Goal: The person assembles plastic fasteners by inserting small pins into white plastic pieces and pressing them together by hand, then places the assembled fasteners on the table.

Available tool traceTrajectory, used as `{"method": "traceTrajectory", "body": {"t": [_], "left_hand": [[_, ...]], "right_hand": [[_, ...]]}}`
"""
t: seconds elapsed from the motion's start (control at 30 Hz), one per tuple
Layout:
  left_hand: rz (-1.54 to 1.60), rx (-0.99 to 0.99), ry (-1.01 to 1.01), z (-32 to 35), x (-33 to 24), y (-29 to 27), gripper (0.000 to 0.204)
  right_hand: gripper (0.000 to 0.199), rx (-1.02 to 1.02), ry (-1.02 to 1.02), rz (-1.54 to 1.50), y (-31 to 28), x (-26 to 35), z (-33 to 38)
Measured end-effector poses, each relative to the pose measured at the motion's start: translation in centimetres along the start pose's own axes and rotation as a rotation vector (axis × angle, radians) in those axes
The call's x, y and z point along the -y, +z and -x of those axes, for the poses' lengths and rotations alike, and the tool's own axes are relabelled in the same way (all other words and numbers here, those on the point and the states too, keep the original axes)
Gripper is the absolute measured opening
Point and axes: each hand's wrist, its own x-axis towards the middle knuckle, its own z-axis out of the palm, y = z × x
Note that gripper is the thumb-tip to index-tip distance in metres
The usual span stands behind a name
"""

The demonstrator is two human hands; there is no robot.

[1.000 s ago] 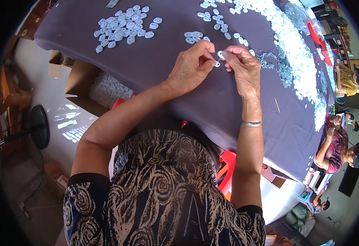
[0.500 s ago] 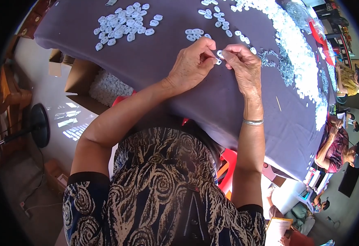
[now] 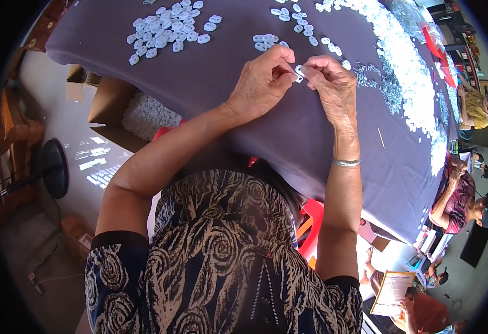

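Above the near part of the cloth-covered table, my two hands meet fingertip to fingertip. My left hand (image 3: 263, 82) is closed in a pinch on a small white plastic piece (image 3: 298, 79). Pinched in my right hand (image 3: 333, 83) is another small white piece (image 3: 299, 69) with a hole showing. The two pieces touch or nearly touch; fingers hide part of both. Just beyond my hands lie several white oval two-holed pieces (image 3: 266, 41). A larger heap of such ovals (image 3: 166, 28) sits to the far left.
A long bank of white pieces (image 3: 411, 83) runs along the table's right side, beside small grey metal parts (image 3: 390, 92). A thin stick (image 3: 381, 138) lies on the dark cloth (image 3: 244, 78). Left below stands a cardboard box (image 3: 110, 103) of white pieces. Other people sit at right.
The two white pieces have come closer together between my fingertips. At the lower right, a person's held sheet has moved further into view.
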Motion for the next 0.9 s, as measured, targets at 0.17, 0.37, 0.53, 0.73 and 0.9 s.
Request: {"method": "traceTrajectory", "body": {"t": [0.17,0.37,0.53,0.73,0.9], "left_hand": [[0.029,-0.006,-0.001,0.0,-0.2,0.1,0.021],[-0.002,-0.013,-0.017,0.0,-0.5,-0.2,0.022],[0.020,-0.009,-0.042,-0.1,-0.5,-0.2,0.023],[0.068,0.013,-0.059,-0.1,0.1,-0.1,0.023],[0.092,0.071,-0.126,-0.3,-0.3,-0.7,0.017]], "right_hand": [[0.004,0.026,-0.014,-0.027,0.1,-0.1,0.1],[0.005,0.044,-0.012,-0.013,0.3,-0.1,0.0],[0.006,0.065,-0.018,-0.019,0.0,-0.3,0.0],[0.020,0.095,-0.059,-0.024,0.1,-0.5,0.1],[0.025,0.081,-0.128,0.250,0.3,0.3,0.5]]}}
